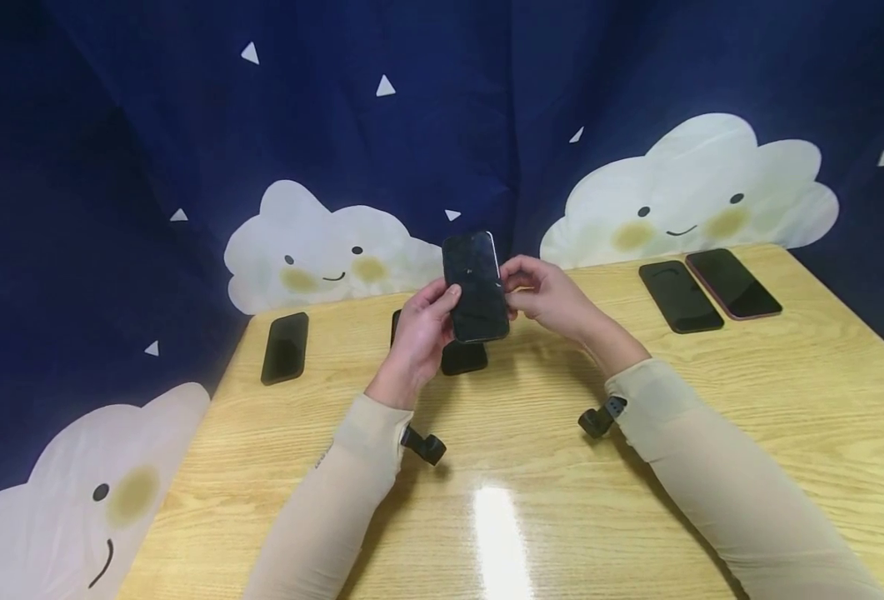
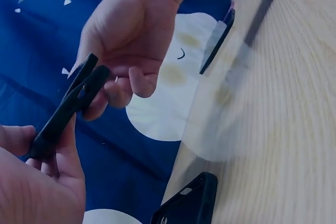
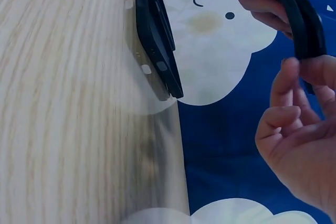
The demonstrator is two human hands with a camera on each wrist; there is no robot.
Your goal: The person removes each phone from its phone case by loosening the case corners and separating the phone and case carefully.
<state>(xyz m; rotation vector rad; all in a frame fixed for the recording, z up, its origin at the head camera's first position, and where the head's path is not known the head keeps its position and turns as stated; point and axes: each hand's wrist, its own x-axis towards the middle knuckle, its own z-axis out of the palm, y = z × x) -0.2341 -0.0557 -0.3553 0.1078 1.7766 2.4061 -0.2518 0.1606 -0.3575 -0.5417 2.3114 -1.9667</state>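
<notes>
A black smartphone (image 1: 475,292) is raised above the table, its dark screen toward the head camera. My left hand (image 1: 422,329) grips its left edge, thumb on the front. At the opposite edge, my right hand (image 1: 546,296) pinches with thumb and fingertips. Seen edge-on in the left wrist view, a dark phone case (image 2: 68,108) and the phone stand apart at the end near the right hand (image 2: 131,35), and together at the left hand (image 2: 42,182). The right wrist view also shows two dark layers with a gap. The right fingertips are partly hidden.
On the wooden table (image 1: 561,517), a dark phone (image 1: 285,350) lies at the left. Another dark phone-shaped item (image 1: 464,358) sits partly hidden beneath my hands. At the right lie a black phone (image 1: 681,297) and a red-edged phone (image 1: 734,285). A blue cloud-print curtain (image 1: 456,150) hangs behind.
</notes>
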